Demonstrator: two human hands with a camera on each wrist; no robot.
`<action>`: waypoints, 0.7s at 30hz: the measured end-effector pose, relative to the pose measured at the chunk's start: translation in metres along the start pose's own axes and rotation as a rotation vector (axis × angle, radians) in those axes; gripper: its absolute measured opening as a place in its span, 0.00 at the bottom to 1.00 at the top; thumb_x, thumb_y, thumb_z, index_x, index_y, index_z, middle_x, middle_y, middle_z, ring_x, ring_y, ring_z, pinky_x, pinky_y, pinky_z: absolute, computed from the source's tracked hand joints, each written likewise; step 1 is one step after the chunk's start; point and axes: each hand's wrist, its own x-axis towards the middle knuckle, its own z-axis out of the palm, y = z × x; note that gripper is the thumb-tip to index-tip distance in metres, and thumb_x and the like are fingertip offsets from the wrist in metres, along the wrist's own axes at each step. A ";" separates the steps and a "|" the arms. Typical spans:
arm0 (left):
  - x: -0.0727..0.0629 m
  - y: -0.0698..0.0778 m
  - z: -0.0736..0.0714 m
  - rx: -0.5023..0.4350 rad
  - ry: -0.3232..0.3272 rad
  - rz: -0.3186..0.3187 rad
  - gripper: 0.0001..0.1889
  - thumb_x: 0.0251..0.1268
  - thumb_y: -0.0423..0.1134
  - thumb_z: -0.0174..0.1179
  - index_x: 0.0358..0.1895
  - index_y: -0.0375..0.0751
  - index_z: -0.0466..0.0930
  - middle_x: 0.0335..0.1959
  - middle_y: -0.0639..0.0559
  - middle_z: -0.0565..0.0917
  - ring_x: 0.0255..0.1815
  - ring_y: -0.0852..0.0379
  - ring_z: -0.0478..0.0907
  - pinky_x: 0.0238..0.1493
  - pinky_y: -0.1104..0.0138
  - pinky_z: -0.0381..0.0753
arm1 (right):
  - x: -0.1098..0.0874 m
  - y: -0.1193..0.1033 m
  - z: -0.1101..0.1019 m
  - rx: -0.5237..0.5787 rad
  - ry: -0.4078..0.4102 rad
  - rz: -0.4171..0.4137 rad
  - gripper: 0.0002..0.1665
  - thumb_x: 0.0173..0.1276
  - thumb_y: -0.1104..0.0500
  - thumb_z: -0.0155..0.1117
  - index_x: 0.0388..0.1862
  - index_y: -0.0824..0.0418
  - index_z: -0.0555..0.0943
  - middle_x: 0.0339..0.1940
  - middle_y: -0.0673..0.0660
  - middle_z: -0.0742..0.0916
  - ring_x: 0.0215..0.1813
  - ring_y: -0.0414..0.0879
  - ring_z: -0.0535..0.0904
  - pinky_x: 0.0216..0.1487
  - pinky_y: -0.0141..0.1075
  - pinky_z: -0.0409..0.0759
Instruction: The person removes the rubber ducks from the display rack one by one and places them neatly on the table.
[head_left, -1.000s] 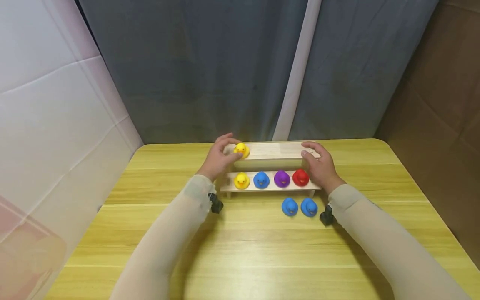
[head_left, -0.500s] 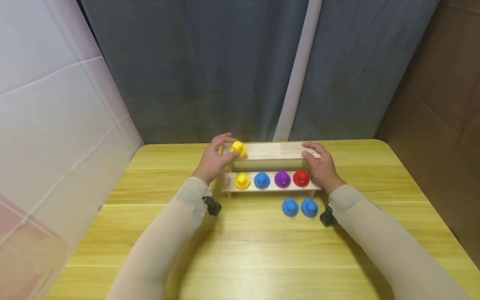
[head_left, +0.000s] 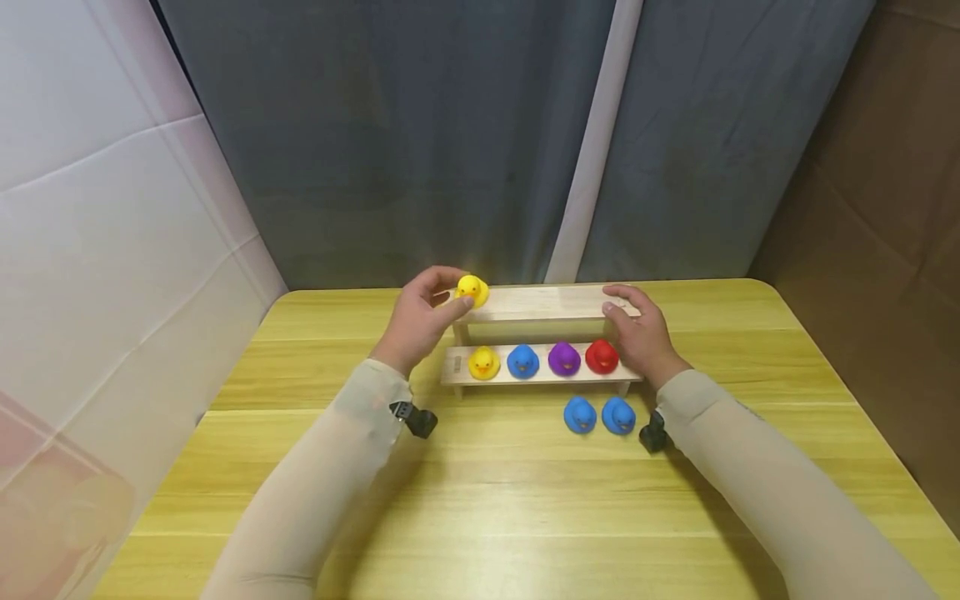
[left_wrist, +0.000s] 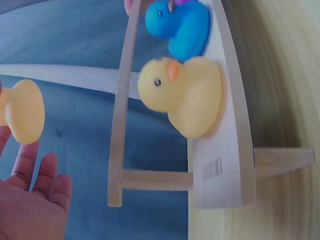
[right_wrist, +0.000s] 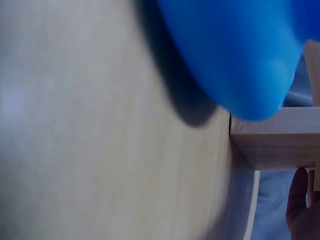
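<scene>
My left hand (head_left: 420, 317) pinches a yellow rubber duck (head_left: 476, 289) at the left end of the upper board of a two-tier wooden stand (head_left: 543, 304). In the left wrist view the held duck (left_wrist: 27, 112) shows its flat base, apart from the board. My right hand (head_left: 643, 335) grips the right end of the stand, thumb and forefinger curved about the upper board. Along the lower tier sit a yellow duck (head_left: 483, 363), a blue duck (head_left: 522, 362), a purple duck (head_left: 564, 359) and a red duck (head_left: 602, 356).
Two more blue ducks, a left one (head_left: 580, 415) and a right one (head_left: 618, 415), rest on the wooden table (head_left: 495, 500) in front of the stand, near my right wrist. A grey curtain (head_left: 375, 167) hangs behind the table's back edge.
My left hand has moved left and slightly up with the yellow duck, which now sits higher over the upper board's left end. The right hand stays at the stand.
</scene>
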 end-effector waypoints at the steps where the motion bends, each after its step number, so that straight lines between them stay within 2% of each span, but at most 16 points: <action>1: -0.001 0.002 0.001 -0.004 -0.004 -0.017 0.16 0.71 0.39 0.68 0.58 0.43 0.82 0.60 0.48 0.82 0.65 0.48 0.77 0.76 0.50 0.70 | 0.000 0.001 0.000 -0.002 0.000 0.002 0.23 0.79 0.61 0.59 0.68 0.68 0.77 0.74 0.66 0.77 0.78 0.58 0.66 0.83 0.55 0.54; 5: -0.007 0.007 0.005 -0.013 -0.021 -0.068 0.16 0.71 0.41 0.68 0.58 0.45 0.82 0.60 0.49 0.82 0.64 0.48 0.77 0.74 0.52 0.74 | 0.009 0.020 0.000 -0.012 0.009 -0.007 0.23 0.80 0.59 0.60 0.69 0.65 0.78 0.74 0.63 0.78 0.79 0.56 0.66 0.84 0.55 0.54; 8: -0.013 0.010 0.009 -0.019 -0.038 -0.071 0.15 0.70 0.39 0.69 0.57 0.44 0.82 0.58 0.48 0.82 0.62 0.48 0.77 0.73 0.52 0.75 | 0.015 0.035 0.000 -0.013 0.017 -0.020 0.22 0.80 0.57 0.61 0.68 0.62 0.79 0.73 0.61 0.79 0.78 0.54 0.67 0.84 0.54 0.54; 15: -0.024 0.014 0.014 -0.026 -0.075 -0.069 0.14 0.68 0.37 0.69 0.55 0.45 0.83 0.53 0.47 0.83 0.53 0.46 0.81 0.63 0.56 0.82 | 0.015 0.034 0.001 -0.008 0.022 -0.029 0.22 0.79 0.56 0.62 0.67 0.61 0.80 0.72 0.60 0.79 0.77 0.53 0.68 0.83 0.53 0.55; 21: -0.034 0.014 0.019 -0.044 -0.098 -0.054 0.14 0.68 0.35 0.69 0.54 0.42 0.84 0.50 0.46 0.86 0.50 0.46 0.81 0.60 0.58 0.80 | 0.015 0.033 0.000 -0.015 0.017 -0.019 0.22 0.79 0.56 0.61 0.68 0.60 0.80 0.73 0.60 0.79 0.76 0.53 0.68 0.83 0.53 0.56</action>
